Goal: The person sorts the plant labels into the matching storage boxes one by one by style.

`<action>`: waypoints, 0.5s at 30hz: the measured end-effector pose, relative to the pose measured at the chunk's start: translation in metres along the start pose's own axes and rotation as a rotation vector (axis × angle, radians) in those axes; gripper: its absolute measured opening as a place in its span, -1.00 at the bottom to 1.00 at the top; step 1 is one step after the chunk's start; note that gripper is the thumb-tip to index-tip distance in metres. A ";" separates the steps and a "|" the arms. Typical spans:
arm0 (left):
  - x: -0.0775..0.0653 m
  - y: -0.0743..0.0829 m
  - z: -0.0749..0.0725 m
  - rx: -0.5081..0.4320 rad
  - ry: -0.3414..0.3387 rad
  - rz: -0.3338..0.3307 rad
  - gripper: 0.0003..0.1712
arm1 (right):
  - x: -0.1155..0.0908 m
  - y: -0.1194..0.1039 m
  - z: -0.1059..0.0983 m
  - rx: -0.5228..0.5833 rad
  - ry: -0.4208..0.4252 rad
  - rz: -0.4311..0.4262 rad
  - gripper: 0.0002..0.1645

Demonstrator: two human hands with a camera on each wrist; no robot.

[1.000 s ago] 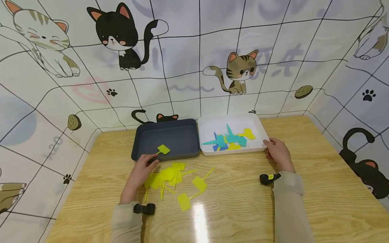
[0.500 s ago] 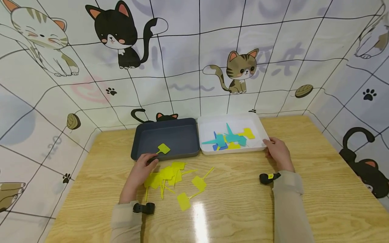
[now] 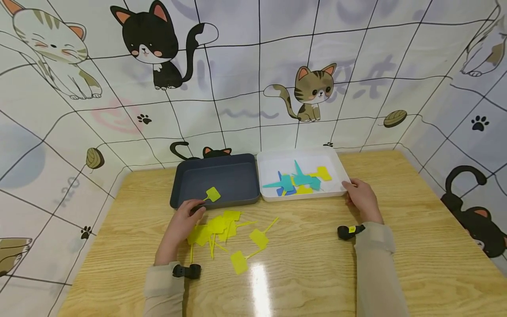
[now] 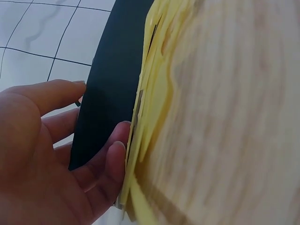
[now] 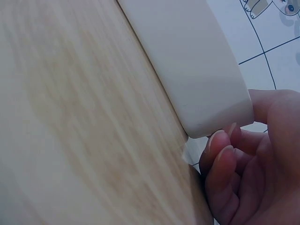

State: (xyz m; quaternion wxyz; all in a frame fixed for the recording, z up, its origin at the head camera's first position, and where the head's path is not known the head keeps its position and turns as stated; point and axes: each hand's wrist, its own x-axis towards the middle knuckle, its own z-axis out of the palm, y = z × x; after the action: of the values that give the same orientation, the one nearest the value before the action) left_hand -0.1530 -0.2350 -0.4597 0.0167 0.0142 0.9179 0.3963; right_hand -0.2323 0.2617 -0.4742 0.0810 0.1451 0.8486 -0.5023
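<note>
My left hand (image 3: 184, 224) holds the front left corner of the dark grey tray (image 3: 219, 165), its upper digit at the rim and other fingertips against the outside in the left wrist view. One yellow plant label (image 3: 213, 194) lies in that tray, its stem toward the hand. At the right, my right hand (image 3: 362, 198) grips the front right corner of the white tray (image 3: 273, 158), fingers curled at the wall in the right wrist view. Inside the white tray are teal plant labels (image 3: 304, 178), blue ones (image 3: 289, 190) and yellow ones (image 3: 324, 173).
A heap of yellow plant labels (image 3: 217, 225) lies on the wooden table (image 3: 309, 264) before the dark tray, right beside the left hand. Two more labels (image 3: 259, 238) lie just right of the heap. Behind the side-by-side trays rises a cat-patterned wall covering (image 3: 237, 88).
The view has shifted slightly. Both hands keep their places at the tray corners, and the labels lie as before.
</note>
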 end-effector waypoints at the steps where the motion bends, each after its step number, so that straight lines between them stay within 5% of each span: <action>1: 0.000 0.000 0.000 0.001 -0.001 -0.002 -0.53 | 0.000 0.000 0.000 -0.002 -0.001 0.000 -0.29; 8: -0.005 0.007 -0.005 0.043 0.024 -0.002 -0.51 | 0.001 0.001 0.002 0.009 0.005 0.018 -0.29; 15: -0.009 0.029 -0.010 0.128 0.200 0.082 -0.66 | 0.003 0.002 0.001 0.018 0.003 0.010 -0.29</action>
State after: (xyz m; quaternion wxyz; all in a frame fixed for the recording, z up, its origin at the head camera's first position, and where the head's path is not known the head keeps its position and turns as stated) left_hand -0.1435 -0.2229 -0.4321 -0.0924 0.0133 0.9370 0.3368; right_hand -0.2342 0.2624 -0.4773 0.0808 0.1506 0.8435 -0.5092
